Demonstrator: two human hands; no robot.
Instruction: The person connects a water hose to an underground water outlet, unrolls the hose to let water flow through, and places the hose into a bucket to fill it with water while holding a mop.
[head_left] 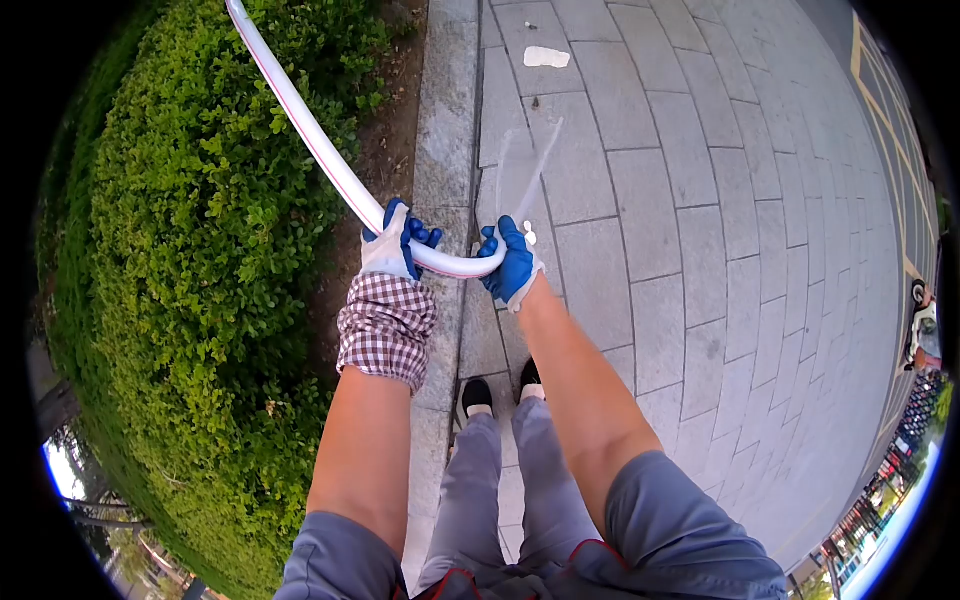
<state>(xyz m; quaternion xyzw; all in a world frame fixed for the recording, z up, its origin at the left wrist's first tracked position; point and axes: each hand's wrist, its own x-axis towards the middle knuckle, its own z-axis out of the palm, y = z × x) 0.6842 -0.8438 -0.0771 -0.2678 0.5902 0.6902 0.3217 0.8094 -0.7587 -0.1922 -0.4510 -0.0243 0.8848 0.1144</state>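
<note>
Perhaps the white hose (335, 165), gripped above the kerb (447, 150) by the curled fingers of left hand (398, 242) and right hand (512, 262), could kink if its bend becomes tighter

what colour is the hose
The hose is white with a thin red stripe, seen best in the head view.

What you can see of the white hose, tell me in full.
The white hose looks like smooth, flexible plastic, with a thin red stripe along its length. It slants from the picture's top-left edge, in front of the hedge, to the gloved left hand, closed around it, then bends up into the gloved right hand, whose fingers hide its near end. Clear streaks, apparently water, fan out from there. Its far end is out of view.
</note>
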